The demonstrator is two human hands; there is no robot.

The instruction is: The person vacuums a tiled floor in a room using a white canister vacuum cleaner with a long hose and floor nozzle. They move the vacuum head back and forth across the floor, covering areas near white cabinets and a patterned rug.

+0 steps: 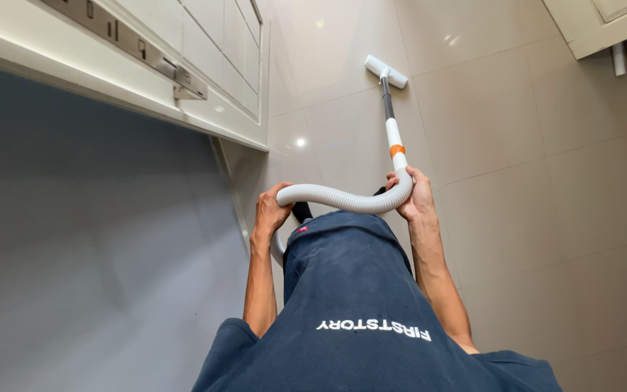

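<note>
1. Floor [531,145]: pale glossy tiles, fills most of the view.
2. Cabinet [219,65]: cream doors along the left edge, close to the hose side. A second cabinet [604,25] sits at the top right corner, well apart.
3. Vacuum wand [393,127]: long axis runs straight away from the person, nozzle [386,71] flat on the tiles at the far end.
4. Hose [342,197]: grey, ribbed, arcs across between both hands.
5. Right hand [415,197]: wrapped tight round the hose-wand joint.
6. Left hand [270,210]: closed around the hose.
</note>
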